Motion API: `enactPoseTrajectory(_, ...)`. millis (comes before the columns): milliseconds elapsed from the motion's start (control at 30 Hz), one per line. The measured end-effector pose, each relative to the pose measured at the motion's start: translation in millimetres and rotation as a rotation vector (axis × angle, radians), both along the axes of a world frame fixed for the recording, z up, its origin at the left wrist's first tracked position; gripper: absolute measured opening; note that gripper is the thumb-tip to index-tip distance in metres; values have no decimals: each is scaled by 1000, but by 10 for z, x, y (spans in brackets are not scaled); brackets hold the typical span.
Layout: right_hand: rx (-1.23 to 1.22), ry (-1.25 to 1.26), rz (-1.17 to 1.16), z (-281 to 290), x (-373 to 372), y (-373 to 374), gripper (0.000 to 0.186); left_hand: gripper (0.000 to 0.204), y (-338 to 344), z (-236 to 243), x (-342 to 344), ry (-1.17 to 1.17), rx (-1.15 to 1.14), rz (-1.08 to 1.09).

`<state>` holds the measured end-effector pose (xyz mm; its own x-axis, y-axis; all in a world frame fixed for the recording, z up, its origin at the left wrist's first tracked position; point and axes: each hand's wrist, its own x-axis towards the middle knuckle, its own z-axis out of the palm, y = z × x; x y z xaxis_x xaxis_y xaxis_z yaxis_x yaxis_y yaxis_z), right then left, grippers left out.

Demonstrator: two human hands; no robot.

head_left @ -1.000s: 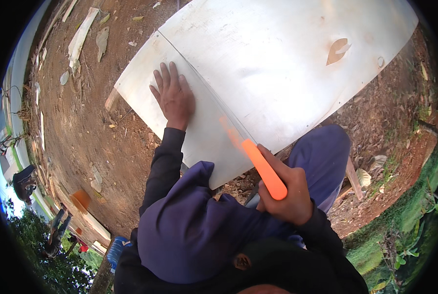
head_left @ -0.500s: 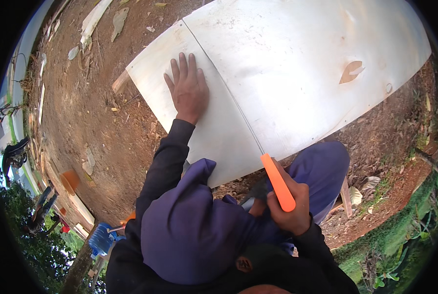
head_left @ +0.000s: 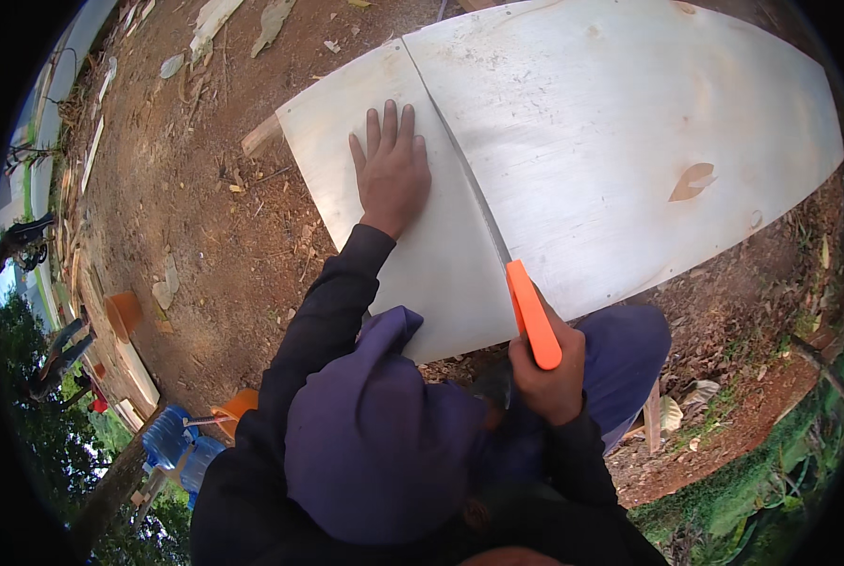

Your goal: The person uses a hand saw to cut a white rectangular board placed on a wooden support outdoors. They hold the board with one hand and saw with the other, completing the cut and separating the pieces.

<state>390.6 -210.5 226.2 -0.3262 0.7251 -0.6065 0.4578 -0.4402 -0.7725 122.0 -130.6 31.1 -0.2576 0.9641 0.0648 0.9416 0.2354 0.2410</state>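
Note:
A large pale plywood sheet [head_left: 592, 179] lies in front of me, raised off the ground. My left hand [head_left: 395, 184] rests flat on its narrower left part, fingers stretched out and holding nothing. In my right hand [head_left: 554, 377] is a handsaw, its orange handle [head_left: 535, 316] wrapped by my fingers at the sheet's near edge. From the handle, the thin saw blade [head_left: 488, 224] runs away from me along a dark line that crosses the sheet to its far edge. How deep the blade sits in the wood cannot be made out.
My bent knee [head_left: 625, 368] in purple trousers is close to the near edge, right of the saw. Wooden supports [head_left: 263, 137] poke out from under the sheet. Blue water bottles [head_left: 172, 439] and an orange container [head_left: 238, 410] stand lower left on brown soil [head_left: 224, 245].
My right hand has pushed the saw forward, bringing its handle up to the sheet's near edge. My left hand stays flat on the plywood while the whole view has shifted slightly.

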Motion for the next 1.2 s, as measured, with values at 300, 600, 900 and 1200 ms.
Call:
enactPoseTrajectory(300,81,5,29,-48,25,38,67,50,6,-35,48,58,58,1)
enactPoseTrajectory(600,103,20,53,201,234,-223,65,50,41,6,49,52,46,11)
enactPoseTrajectory(900,188,32,51,175,493,-491,67,50,5,-27,28,39,81,10)
enactPoseTrajectory(1200,177,0,88,154,519,-504,69,51,-6,-47,7,27,46,16)
